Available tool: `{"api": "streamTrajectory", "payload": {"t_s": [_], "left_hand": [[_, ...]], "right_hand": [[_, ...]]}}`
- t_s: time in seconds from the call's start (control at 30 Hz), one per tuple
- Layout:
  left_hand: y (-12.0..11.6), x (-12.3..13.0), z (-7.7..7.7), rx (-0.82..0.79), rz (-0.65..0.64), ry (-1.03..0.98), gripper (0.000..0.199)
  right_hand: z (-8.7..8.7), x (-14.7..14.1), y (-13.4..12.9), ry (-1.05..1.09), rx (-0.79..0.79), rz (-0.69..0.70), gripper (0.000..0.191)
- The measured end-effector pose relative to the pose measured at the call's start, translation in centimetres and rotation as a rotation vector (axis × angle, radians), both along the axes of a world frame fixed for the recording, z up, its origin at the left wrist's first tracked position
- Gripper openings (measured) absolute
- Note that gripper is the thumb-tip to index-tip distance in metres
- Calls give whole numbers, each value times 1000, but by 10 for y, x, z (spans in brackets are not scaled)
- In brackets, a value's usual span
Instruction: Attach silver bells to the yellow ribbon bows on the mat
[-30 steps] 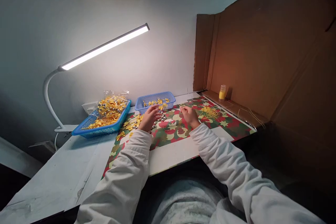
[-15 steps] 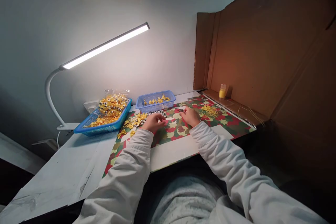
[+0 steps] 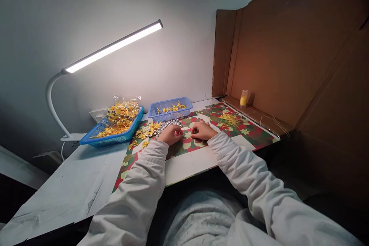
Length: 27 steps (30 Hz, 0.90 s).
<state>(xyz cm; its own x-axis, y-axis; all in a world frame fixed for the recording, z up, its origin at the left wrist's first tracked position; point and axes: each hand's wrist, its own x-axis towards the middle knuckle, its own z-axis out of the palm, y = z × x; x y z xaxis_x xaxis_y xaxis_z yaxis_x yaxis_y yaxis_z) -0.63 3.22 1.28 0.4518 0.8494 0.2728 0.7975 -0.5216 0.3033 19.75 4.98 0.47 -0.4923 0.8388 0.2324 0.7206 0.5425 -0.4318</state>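
My left hand [image 3: 170, 135] is over the patterned sheet [image 3: 184, 149], its fingers curled and pinched together. Whatever lies between those fingertips is too small to make out. Facing it, a short gap to the right, my right hand [image 3: 204, 130] is closed with thumb and fingers pressed together; its content is hidden too. Just behind my left hand lies a pile of silver bells [image 3: 170, 123], round and shiny. Yellow ribbon bows [image 3: 148, 130] are heaped beside them, with a loose bow [image 3: 133, 145] nearer the front.
A blue basket [image 3: 135, 127] heaped with yellow bows stands left, a smaller basket [image 3: 184, 113] with some bows at the back. Yellow strings [image 3: 230, 120] lie right, near a small yellow bottle [image 3: 243, 99]. A lamp [image 3: 115, 47] arches over; a cardboard wall [image 3: 288, 54] bounds the right.
My right hand has moved left, closer to my left hand, and turned so its fingers point left. The left hand has hardly moved. The view has shifted slightly.
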Motion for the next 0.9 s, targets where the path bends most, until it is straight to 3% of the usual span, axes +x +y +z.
{"api": "streamTrajectory", "payload": {"t_s": [0.27,0.37,0.5,0.67,0.8,0.9], "left_hand": [[2,-8,2,129,322,-57,21],[-2,-5,5,77,220,-141,19],[-5,5,5,-178,4,-288,29],[-2,9,-3,-418,13,-502,39],[2,6,-4,-454,60,-668,40],[3,4,-4,-465,57,-716,40]], "right_hand": [[1,-11,-6,-114,-13,60,13],[0,-12,-5,-110,-20,75,14],[-1,-9,-1,80,6,67,12],[-3,-7,4,275,64,107,14],[-2,-7,7,424,77,120,14],[1,-5,8,569,77,37,19]]}}
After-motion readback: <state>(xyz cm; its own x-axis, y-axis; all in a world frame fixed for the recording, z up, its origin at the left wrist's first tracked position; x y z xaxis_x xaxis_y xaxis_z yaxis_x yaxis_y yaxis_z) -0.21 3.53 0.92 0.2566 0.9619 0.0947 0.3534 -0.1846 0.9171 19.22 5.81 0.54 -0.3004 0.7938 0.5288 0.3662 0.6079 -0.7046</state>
